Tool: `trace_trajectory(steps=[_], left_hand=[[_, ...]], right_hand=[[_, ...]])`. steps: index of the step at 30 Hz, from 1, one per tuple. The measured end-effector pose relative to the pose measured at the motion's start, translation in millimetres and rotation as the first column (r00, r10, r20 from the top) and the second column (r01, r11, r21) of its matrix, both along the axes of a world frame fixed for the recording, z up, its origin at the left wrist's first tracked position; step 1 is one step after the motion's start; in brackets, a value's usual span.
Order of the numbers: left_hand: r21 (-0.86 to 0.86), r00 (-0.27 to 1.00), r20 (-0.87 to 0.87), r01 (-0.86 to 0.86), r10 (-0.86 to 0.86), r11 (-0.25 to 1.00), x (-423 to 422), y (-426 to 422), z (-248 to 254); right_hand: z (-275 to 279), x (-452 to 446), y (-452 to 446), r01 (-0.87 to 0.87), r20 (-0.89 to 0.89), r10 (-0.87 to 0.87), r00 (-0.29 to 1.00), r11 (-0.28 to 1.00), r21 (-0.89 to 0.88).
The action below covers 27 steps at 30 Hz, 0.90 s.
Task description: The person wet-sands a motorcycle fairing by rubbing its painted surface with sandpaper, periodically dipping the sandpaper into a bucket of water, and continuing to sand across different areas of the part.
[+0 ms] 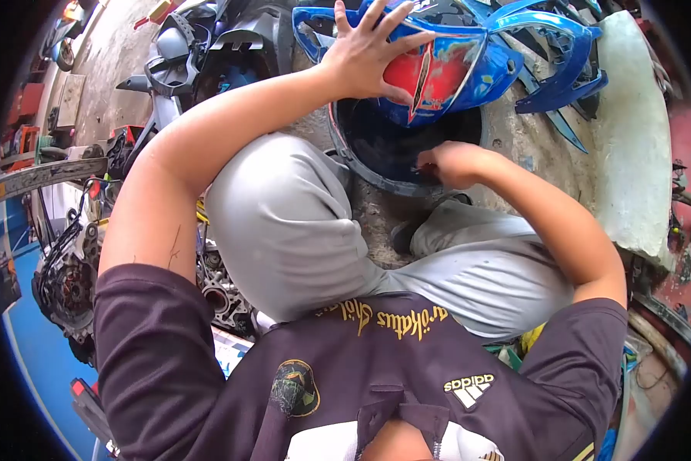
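Note:
My left hand [365,54] lies with spread fingers on a blue motorcycle body panel [484,81], which has a red, partly dulled patch on it. The panel rests over the far side of a round black tub [392,183]. At the tub's near right rim is my right hand [455,164], its fingers curled inward and down over the opening. A small dark bit shows at those fingertips, but I cannot make out what it is. The inside of the tub is dark, and its contents are hidden.
More blue panels [564,65] lie at the upper right, beside a long pale slab [630,138]. Black plastic motorcycle parts [172,54] are at the upper left. Greasy engine parts [69,284] stand along the left, near a blue surface [38,338]. My knees flank the tub's near side.

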<state>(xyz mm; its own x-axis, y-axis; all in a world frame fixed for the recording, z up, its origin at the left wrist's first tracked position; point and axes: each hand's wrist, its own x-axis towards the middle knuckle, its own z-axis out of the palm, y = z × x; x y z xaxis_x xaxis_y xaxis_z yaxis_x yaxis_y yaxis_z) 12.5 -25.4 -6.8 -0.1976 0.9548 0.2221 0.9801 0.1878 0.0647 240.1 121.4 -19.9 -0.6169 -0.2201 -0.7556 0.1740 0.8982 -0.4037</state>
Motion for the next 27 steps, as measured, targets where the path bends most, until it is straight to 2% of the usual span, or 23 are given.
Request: trace_trajectory(steps=[1,4,6,8,9,12,15,18,20,22,24,27], left_hand=[[0.195,0.993,-0.122,0.031,-0.007,0.980,-2.0,-0.4,-12.5],[0.197,0.996,-0.086,0.033,-0.017,0.980,-7.4,0.6,-26.1],[0.114,0.989,-0.134,0.084,-0.069,0.990,-6.1,-3.8,-18.7],[0.018,0.972,-0.171,0.164,-0.158,0.986,-6.2,-9.3,-19.2],[-0.098,0.962,-0.231,0.123,-0.143,0.988,-1.0,-11.8,-10.4],[-0.019,0.962,-0.194,0.195,-0.195,0.981,-2.2,-15.0,-13.9],[-0.147,0.889,-0.372,0.226,-0.266,0.963,7.9,-16.9,-12.7],[-0.198,0.834,-0.389,0.338,-0.390,0.920,5.3,-16.6,-14.8],[-0.168,0.817,-0.389,0.391,-0.425,0.905,0.1,-15.4,-18.6],[-0.171,0.815,-0.380,0.403,-0.438,0.899,-0.2,-14.9,-22.7],[-0.150,0.827,-0.349,0.416,-0.441,0.897,2.2,-18.6,-25.6],[-0.131,0.855,-0.281,0.416,-0.436,0.900,-0.1,-20.6,-22.4]], right_hand=[[-12.5,-6.7,-7.0,0.016,-0.012,-0.017,1.000,0.999,-0.047],[-54.7,-25.6,-25.8,0.060,-0.058,-0.062,0.996,0.998,-0.034],[-98.7,-30.3,-26.4,0.021,-0.071,-0.018,0.997,0.999,0.039],[-173.7,-37.8,-20.1,-0.075,-0.064,0.081,0.995,0.993,0.094],[-230.7,-34.7,-13.8,0.032,-0.118,-0.035,0.992,0.999,-0.028],[-237.6,-43.1,-45.8,-0.161,-0.010,0.161,0.987,0.986,0.047],[-237.3,-31.1,-58.4,0.174,-0.094,-0.173,0.980,0.985,-0.002],[-237.1,-39.1,-51.4,0.066,0.004,-0.066,0.998,0.996,0.068],[-242.8,-48.5,-40.3,-0.079,0.049,0.076,0.996,0.996,0.052],[-277.9,-52.1,-22.9,-0.114,0.072,0.110,0.991,0.992,0.060],[-285.3,-53.1,-8.5,-0.107,0.076,0.100,0.992,0.990,0.090],[-281.1,-53.0,-0.2,0.014,0.035,-0.020,0.999,0.989,0.147]])
